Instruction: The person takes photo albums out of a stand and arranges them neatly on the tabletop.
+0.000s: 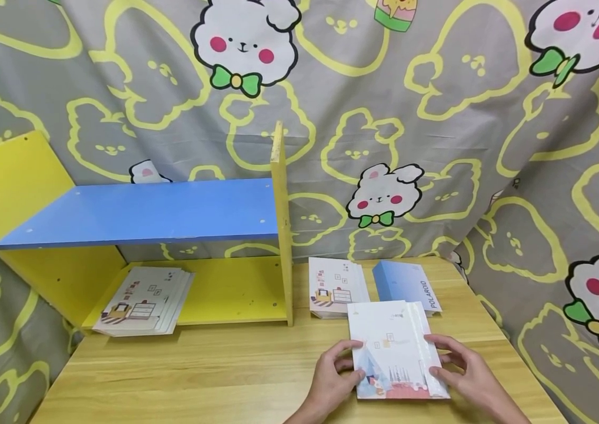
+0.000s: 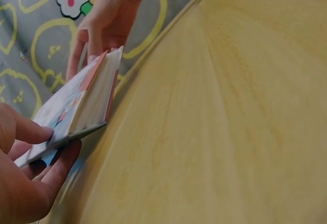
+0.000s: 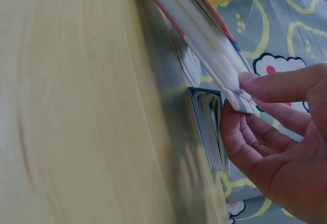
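Both hands hold a white photo album (image 1: 392, 353) over the table, its cover printed with a tent and a reddish floor. My left hand (image 1: 333, 374) grips the left edge, thumb on the cover and fingers underneath, as the left wrist view shows. On the opposite edge my right hand (image 1: 466, 374) pinches the album (image 3: 199, 35) between thumb and fingers. Just behind it lie another white album (image 1: 333, 285) with a furniture drawing and a blue album (image 1: 402, 282) lettered POLAROID, both partly overlapped by the held one in the head view.
A shelf unit stands on the left, with a blue shelf board (image 1: 156, 209), yellow side panels (image 1: 280, 235) and a yellow base (image 1: 230, 288). More white albums (image 1: 146, 300) lie stacked on its base. Patterned grey cloth (image 1: 342, 129) hangs behind the wooden table (image 1: 193, 377).
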The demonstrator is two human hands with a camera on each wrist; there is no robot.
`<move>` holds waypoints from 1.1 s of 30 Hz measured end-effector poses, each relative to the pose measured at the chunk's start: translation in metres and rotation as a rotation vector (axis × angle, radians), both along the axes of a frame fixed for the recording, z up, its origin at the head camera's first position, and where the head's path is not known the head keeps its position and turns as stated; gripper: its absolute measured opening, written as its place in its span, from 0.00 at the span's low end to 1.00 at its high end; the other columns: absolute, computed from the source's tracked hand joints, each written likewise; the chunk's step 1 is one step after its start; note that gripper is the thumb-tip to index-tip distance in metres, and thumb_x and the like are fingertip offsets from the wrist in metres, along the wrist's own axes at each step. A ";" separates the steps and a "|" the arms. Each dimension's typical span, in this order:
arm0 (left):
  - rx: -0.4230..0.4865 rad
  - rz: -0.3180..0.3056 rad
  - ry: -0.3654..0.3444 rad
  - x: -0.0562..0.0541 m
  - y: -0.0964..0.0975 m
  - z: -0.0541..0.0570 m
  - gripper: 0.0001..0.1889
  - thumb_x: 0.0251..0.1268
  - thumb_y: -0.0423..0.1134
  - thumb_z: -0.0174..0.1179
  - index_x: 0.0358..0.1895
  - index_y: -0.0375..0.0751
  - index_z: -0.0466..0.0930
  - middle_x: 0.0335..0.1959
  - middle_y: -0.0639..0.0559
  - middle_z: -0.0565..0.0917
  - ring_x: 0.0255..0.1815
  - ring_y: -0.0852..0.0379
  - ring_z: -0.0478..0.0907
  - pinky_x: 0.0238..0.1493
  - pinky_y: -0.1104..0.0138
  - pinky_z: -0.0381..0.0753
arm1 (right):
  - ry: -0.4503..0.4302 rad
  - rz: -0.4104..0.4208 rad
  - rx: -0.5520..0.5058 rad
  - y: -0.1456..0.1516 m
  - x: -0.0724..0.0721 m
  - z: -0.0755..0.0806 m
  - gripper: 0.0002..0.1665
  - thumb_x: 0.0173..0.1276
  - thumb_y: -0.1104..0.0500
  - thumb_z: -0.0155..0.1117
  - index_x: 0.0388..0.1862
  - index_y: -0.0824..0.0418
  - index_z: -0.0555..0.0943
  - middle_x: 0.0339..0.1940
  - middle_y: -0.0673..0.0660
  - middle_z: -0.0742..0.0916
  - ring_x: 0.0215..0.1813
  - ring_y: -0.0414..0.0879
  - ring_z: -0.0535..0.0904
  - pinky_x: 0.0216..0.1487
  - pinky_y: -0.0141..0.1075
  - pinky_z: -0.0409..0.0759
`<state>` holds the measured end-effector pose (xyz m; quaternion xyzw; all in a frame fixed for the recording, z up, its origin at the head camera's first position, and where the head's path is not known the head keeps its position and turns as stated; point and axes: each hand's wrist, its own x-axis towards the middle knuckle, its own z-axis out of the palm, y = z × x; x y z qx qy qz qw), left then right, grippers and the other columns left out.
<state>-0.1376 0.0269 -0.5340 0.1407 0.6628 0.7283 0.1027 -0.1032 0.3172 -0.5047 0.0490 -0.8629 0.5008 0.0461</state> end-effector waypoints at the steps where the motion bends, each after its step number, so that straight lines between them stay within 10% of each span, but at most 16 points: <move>1: 0.002 0.000 0.007 0.000 0.000 0.000 0.27 0.56 0.16 0.65 0.60 0.37 0.81 0.60 0.40 0.81 0.47 0.53 0.87 0.44 0.70 0.87 | 0.003 -0.002 0.006 0.001 0.000 0.000 0.32 0.61 0.73 0.74 0.66 0.70 0.77 0.61 0.71 0.81 0.41 0.40 0.83 0.43 0.29 0.83; 33: 0.008 0.017 -0.002 0.004 0.021 0.000 0.27 0.54 0.15 0.66 0.58 0.37 0.82 0.62 0.44 0.80 0.46 0.53 0.87 0.44 0.71 0.86 | -0.112 -0.033 0.081 0.022 0.003 0.000 0.33 0.63 0.68 0.74 0.67 0.70 0.76 0.61 0.69 0.82 0.45 0.39 0.82 0.48 0.31 0.84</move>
